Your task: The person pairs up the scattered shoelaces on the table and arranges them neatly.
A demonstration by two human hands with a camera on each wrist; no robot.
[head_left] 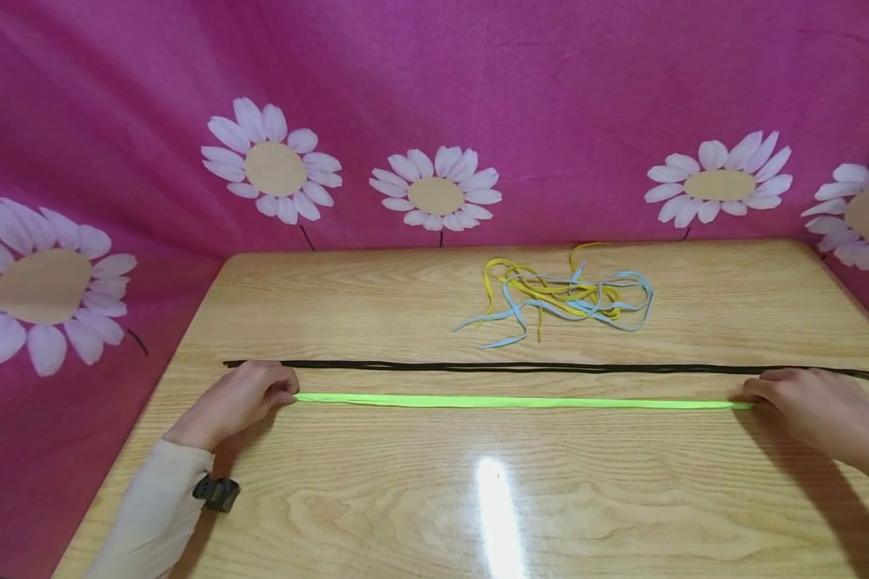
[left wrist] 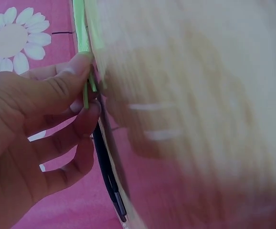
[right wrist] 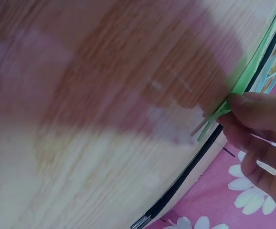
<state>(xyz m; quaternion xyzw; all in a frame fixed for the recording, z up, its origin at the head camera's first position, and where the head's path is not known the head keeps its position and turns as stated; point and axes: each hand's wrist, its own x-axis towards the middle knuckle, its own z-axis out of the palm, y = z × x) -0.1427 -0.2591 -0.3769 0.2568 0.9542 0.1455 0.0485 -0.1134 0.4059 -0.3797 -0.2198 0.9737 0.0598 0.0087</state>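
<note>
we log: left hand (head_left: 240, 402) and right hand (head_left: 814, 412), fingers pinching opposite ends of the straight green lace (head_left: 521, 402). we note black lace (head_left: 319, 364) just beyond.

Left hand (head_left: 237, 400), right hand (head_left: 807, 406) well apart, both pinching, remaining fingers (left wrist: 64, 138) curled. Left forearm (head_left: 152, 511) slanted in from lower left.

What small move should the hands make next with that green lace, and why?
Probably lay the green lace flat and release it: the left hand and right hand pinch its ends, and it runs straight, roughly parallel to the black laces.
</note>
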